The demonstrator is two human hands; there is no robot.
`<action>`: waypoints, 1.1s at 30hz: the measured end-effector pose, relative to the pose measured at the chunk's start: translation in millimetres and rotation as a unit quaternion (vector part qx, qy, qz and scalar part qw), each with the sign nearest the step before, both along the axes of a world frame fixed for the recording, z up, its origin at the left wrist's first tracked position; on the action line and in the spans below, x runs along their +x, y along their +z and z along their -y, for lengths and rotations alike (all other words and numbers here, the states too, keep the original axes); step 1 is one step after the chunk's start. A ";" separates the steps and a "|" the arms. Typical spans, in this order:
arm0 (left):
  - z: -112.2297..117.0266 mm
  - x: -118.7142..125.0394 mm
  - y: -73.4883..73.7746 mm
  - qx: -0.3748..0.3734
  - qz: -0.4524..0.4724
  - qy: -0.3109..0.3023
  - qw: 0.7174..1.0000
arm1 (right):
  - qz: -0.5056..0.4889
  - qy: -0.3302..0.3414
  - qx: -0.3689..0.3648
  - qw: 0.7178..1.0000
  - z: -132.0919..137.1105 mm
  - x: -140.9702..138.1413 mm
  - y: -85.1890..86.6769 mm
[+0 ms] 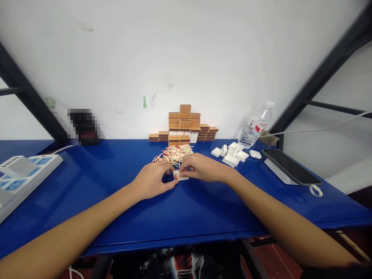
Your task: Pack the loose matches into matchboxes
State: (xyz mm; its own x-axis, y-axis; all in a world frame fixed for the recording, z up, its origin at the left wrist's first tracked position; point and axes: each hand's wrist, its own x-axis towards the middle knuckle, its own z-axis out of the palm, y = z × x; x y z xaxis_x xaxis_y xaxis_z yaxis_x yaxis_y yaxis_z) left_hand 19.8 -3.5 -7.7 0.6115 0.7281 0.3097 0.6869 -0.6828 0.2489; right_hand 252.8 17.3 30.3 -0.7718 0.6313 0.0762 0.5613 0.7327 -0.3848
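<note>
Centre frame, the left hand (152, 179) pinches one matchbox tray (183, 179) holding red-tipped matches (177, 176); the right hand (200, 166), fingers narrowed, dips in, grip unclear.

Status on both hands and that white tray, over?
Left hand at left end of white tray. Right hand at its right side, grip unclear. Red-tipped matches inside. Loose match pile just behind.
</note>
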 end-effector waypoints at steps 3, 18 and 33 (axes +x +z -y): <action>0.7 0.4 1.0 -0.001 0.001 0.001 1.000 | -0.003 0.004 -0.006 1.000 1.4 0.6 1.6; 2.8 1.4 1.0 0.002 0.002 -0.002 1.000 | -0.051 0.003 -0.008 0.999 5.5 -5.0 -5.0; 8.1 3.6 0.3 0.005 -0.013 -0.007 1.000 | -0.094 -0.288 -0.024 0.953 -18.8 -15.5 -31.8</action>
State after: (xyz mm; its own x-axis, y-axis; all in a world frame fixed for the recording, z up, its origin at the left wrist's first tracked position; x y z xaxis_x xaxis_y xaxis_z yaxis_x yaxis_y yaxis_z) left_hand 23.4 -11.6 -7.4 0.6296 0.7159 0.3019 0.6830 -0.6952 0.2241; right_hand 237.3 36.1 -1.6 -0.2727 0.9519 0.1396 0.7828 0.3039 -0.5430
